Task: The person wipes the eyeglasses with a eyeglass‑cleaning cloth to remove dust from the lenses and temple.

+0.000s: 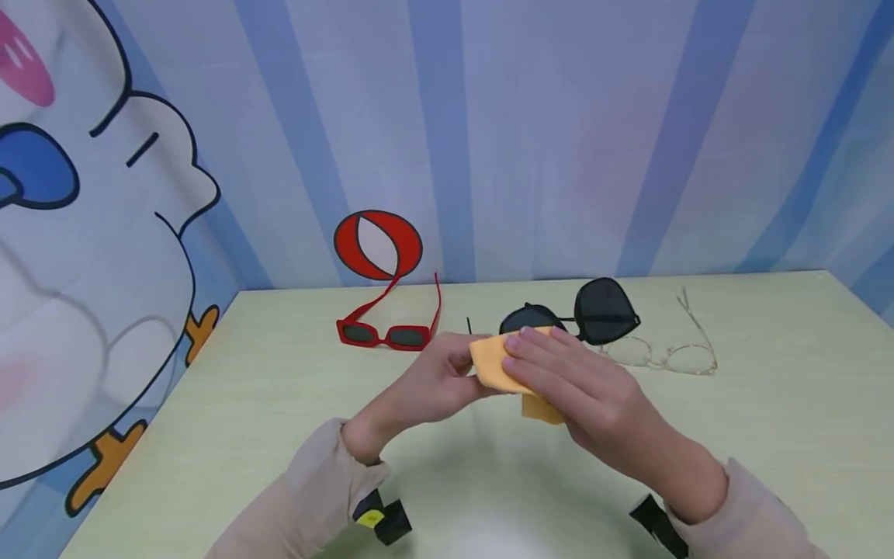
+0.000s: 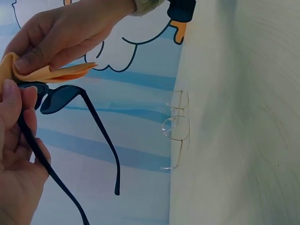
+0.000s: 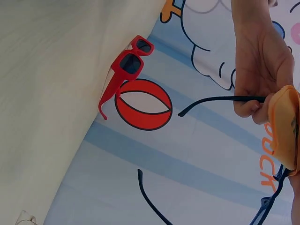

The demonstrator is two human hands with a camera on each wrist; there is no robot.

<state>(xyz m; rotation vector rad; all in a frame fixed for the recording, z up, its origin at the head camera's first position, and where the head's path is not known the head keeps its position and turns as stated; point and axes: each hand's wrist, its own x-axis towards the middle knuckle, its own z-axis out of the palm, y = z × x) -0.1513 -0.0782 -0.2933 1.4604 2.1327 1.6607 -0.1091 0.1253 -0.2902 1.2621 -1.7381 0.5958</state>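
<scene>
In front of me, my left hand (image 1: 447,376) holds a pair of black sunglasses (image 1: 606,310), its fingers about one end of the frame near the hinge. Both temples (image 2: 104,133) of these sunglasses are unfolded in the left wrist view. My right hand (image 1: 587,388) grips a folded yellow cloth (image 1: 492,365) between thumb and fingers, laid over the lens at the left-hand end. The cloth hides that lens; the other dark lens (image 2: 61,98) shows. In the right wrist view, the left hand (image 3: 262,70) is by one temple, beside the cloth (image 3: 283,131).
Red sunglasses (image 1: 384,335) stand on the pale table (image 1: 279,435), behind and left of my hands. Thin gold-rimmed glasses (image 1: 687,359) lie to the right, beyond the right hand. A blue striped wall (image 1: 545,140) with cartoon pictures rises at the table's back edge.
</scene>
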